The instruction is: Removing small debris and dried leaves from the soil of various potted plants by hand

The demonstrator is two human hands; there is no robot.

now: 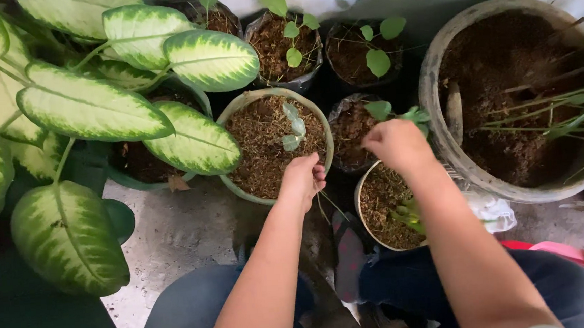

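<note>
Fingers of the left hand (pixel 301 177) are curled into a loose fist, thin stems seemingly pinched beneath it, at the near rim of a round pot (pixel 264 145) holding a small seedling (pixel 294 127). Just right, the right hand (pixel 397 143) is closed over a dark grow bag (pixel 352 130); whether anything is gripped cannot be told.

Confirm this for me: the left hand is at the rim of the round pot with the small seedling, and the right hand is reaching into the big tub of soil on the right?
Not quite. In the head view the left hand is at the rim of the round pot holding the small seedling, but the right hand is not in the big tub; it is over the small black grow bag beside it.
</note>
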